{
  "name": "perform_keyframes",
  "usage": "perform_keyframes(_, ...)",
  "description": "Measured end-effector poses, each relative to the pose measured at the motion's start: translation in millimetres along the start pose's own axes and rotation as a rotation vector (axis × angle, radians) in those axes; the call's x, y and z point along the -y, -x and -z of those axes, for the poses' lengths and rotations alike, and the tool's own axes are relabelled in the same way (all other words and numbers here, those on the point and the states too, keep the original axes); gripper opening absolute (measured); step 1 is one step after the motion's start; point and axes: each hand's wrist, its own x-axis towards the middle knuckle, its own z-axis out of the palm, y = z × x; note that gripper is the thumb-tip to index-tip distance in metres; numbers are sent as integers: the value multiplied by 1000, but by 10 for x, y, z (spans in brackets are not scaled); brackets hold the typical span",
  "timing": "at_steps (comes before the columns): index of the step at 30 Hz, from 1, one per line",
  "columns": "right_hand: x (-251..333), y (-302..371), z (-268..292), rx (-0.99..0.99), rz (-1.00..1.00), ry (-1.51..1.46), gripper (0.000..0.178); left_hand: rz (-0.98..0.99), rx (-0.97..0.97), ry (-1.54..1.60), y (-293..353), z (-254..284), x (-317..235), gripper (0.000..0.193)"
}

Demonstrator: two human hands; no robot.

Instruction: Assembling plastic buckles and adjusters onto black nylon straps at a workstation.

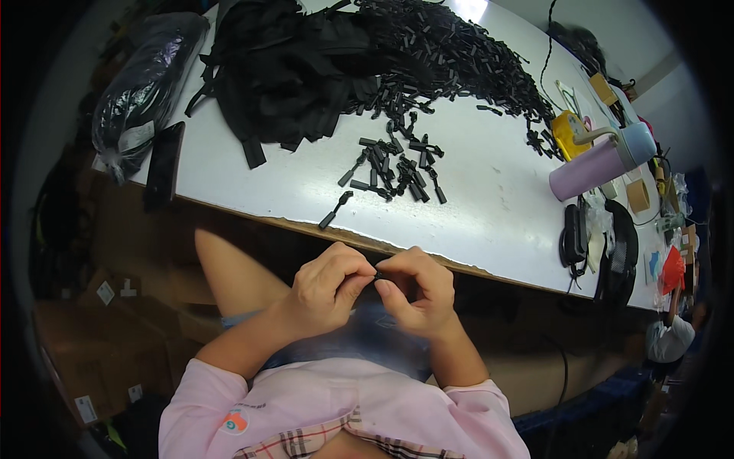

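Observation:
Just off the table's front edge, my left hand [330, 287] and my right hand [417, 292] meet in front of my body. Both are closed in a pinch on a small black piece [379, 275], apparently a zipper pull, mostly hidden by the fingertips. Nearest to them on the table, a single black zipper pull [335, 210] lies by the edge. Beyond it is a loose cluster of zipper pulls [417, 190], each with a metal-looking slider end and a rectangular tab.
A big heap of zipper pulls [459, 57] and a pile of black fabric strips [283, 76] cover the far side of the white table [489, 206]. A plastic-wrapped bundle [145, 92] lies left. At right are a purple bottle [585, 172], a yellow packet [567, 134] and a tape roll [637, 196].

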Motion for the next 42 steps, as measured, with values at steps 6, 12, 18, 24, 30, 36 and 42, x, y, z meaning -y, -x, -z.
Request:
perform_keyframes(6, 20, -117, 6, 138, -43, -46, 15, 67, 0, 54, 3, 61, 36, 11)
perform_keyframes(12, -87, -35, -146, 26, -127, -225, 17, 398, -19, 421, 63, 68, 104, 12)
perform_keyframes(18, -128, 15, -216, -55, -194, -241, 17, 475, 35, 237, 82, 66, 131, 12)
perform_keyframes(24, -139, -1, -169, 4, -168, -157, 16, 429, 17, 190, 70, 48, 133, 8)
perform_keyframes(30, -64, -24, -218, -9, 23, 275, 19, 442, 46, 80, 103, 44, 161, 7)
perform_keyframes(36, -28, -44, -208, -49, 82, 236, 17, 327, 49, 185, 122, 48, 208, 9)
perform_keyframes(42, -38, -47, -169, 16, -38, 144, 15, 219, 65, 137, 137, 46, 255, 12)
